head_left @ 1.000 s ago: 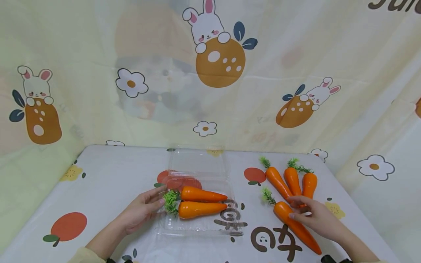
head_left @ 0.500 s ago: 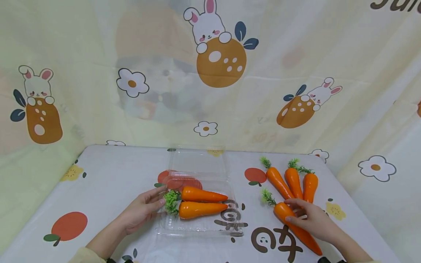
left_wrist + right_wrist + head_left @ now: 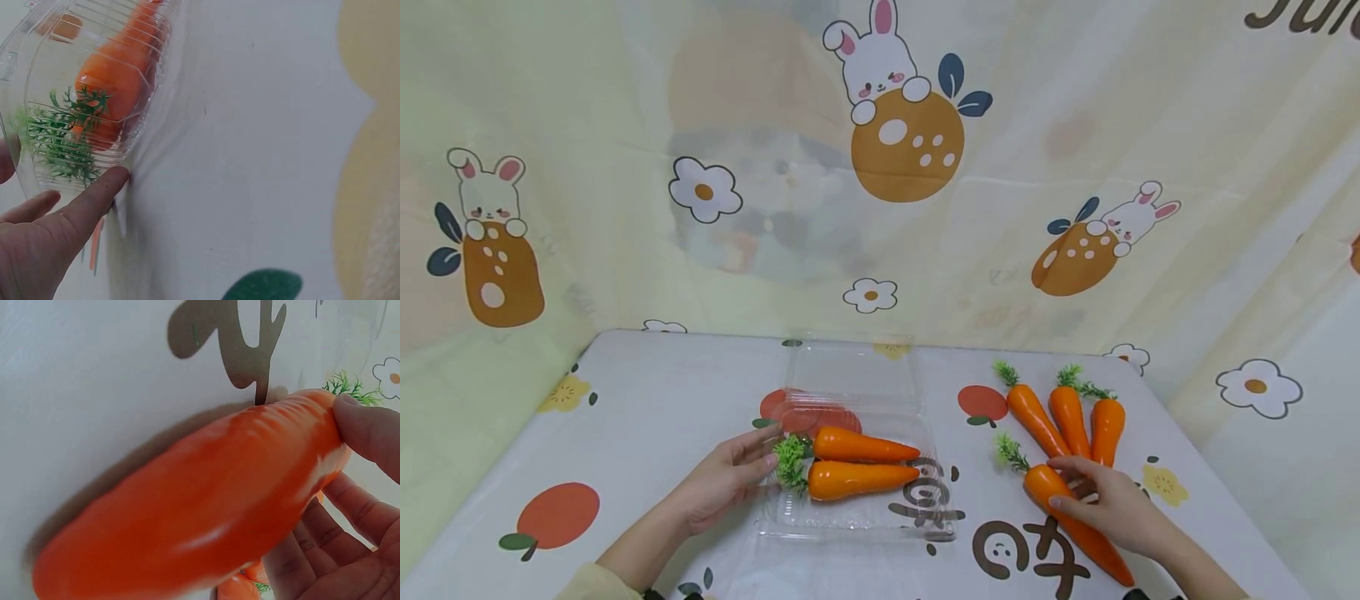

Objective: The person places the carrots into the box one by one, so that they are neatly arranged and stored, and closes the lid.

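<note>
In the head view, my right hand (image 3: 1108, 504) pinches an orange carrot (image 3: 1071, 518) with a green leafy top, thumb on one side and fingers on the other. The right wrist view has this carrot (image 3: 206, 506) close up, lying along the table. My left hand (image 3: 726, 479) touches the left side of a clear plastic clamshell box (image 3: 850, 523), whose lid (image 3: 853, 367) lies back. In the left wrist view its fingers rest straight against the box wall. Two carrots, an upper carrot (image 3: 861, 444) and a lower carrot (image 3: 861, 481), lie inside, leafy tops towards my left hand.
Beyond my right hand lie three more carrots: one on the left (image 3: 1033, 412), one in the middle (image 3: 1069, 417) and one on the right (image 3: 1107, 429). A printed white cloth (image 3: 647, 417) covers the table. A patterned curtain (image 3: 775, 250) hangs behind it.
My right hand has shifted slightly left and settled round the near carrot. The left hand, the box and the carrots in it look unchanged.
</note>
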A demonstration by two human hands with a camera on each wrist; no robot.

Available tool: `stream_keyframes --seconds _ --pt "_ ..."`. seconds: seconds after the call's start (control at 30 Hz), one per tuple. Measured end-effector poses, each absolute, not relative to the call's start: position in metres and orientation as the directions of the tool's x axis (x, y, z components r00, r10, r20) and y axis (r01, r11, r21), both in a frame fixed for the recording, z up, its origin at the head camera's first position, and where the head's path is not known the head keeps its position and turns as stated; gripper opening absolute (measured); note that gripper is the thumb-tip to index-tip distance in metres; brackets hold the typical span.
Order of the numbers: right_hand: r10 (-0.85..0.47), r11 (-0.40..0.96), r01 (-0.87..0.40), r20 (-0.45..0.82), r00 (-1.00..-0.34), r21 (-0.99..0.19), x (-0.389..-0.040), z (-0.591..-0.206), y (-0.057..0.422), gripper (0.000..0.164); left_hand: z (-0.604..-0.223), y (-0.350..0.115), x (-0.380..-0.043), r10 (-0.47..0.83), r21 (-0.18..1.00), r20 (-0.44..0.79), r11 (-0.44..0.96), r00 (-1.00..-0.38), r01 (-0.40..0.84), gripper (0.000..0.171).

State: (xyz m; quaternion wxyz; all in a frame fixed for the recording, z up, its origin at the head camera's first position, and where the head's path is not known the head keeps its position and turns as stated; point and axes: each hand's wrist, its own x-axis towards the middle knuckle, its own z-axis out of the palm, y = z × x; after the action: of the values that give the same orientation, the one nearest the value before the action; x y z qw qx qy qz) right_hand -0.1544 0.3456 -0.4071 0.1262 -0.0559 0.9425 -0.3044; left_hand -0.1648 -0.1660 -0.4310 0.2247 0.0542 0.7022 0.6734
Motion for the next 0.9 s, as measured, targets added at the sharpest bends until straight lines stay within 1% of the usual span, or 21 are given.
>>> stream_keyframes --seconds 0.17,0.43,0.53,0.73,0.9 --pt "-0.179 0.811 -0.032 -0.196 -0.964 -0.584 -0.154 -0.404 0.346 0.057 -0.431 -0.166 -0.165 0.370 0.970 -0.244 0.099 -0.897 -0.223 0.069" --pt "-0.199 0.840 -0.121 -0.093 -0.976 -0.530 -0.156 -0.389 0.346 0.054 -0.432 -0.166 -0.165 0.377 0.971 -0.239 0.091 -0.895 -0.221 0.069" --pt "-0.212 0.840 -0.155 -0.052 -0.976 -0.520 -0.160 -0.380 0.342 0.055 -0.431 -0.166 -0.165 0.376 0.971 -0.237 0.093 -0.896 -0.219 0.069" --pt "-0.285 0.816 -0.272 0.054 -0.957 -0.511 -0.169 -0.355 0.326 0.055 -0.431 -0.166 -0.164 0.368 0.971 -0.240 0.102 -0.898 -0.218 0.069" --pt "-0.299 0.807 -0.293 0.074 -0.952 -0.513 -0.177 -0.334 0.307 0.052 -0.430 -0.165 -0.163 0.367 0.968 -0.250 0.101 -0.896 -0.229 0.069"
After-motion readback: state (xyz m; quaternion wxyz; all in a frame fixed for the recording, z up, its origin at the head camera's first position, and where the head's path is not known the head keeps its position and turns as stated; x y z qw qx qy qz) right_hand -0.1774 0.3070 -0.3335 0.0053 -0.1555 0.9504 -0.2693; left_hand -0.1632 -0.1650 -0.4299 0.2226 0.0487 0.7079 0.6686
